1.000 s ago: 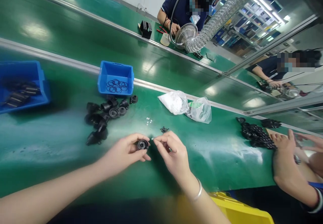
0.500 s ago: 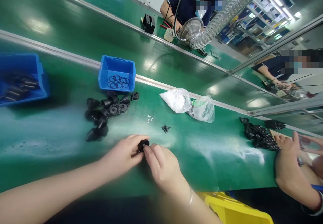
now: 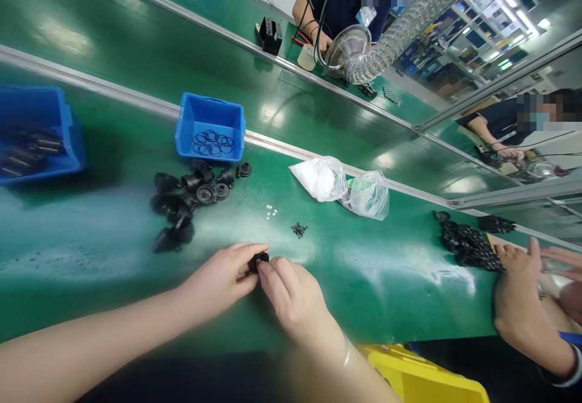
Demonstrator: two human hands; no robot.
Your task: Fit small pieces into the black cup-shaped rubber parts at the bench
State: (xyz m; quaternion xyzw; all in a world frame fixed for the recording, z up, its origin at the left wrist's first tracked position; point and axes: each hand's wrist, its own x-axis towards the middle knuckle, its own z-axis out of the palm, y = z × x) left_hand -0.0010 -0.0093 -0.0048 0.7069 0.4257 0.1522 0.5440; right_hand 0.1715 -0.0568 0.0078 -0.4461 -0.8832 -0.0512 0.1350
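Near the front of the green table, my left hand (image 3: 230,276) is closed around a small round black plastic part (image 3: 257,261). The fingertips of my right hand (image 3: 287,286) are pinched together at the part's open face; a tiny pale bit shows there, too small to name. Beyond my hands lie several small white pieces (image 3: 271,211) and a little heap of small black rings (image 3: 299,230). A loose pile of black plastic fittings (image 3: 179,206) sits to the left, in front of a blue bin (image 3: 210,112) holding several thin black rings.
Another blue bin (image 3: 75,142) with dark cylindrical parts stands far left. Two plastic bags (image 3: 321,179) lie by the metal rail. A yellow bin (image 3: 418,379) sits below the table edge. At right, a co-worker's arms (image 3: 522,306) are beside black parts (image 3: 468,245); others work across the rail.
The view has shifted very slightly. Both my hands stay at the black part in nearly the same pose.
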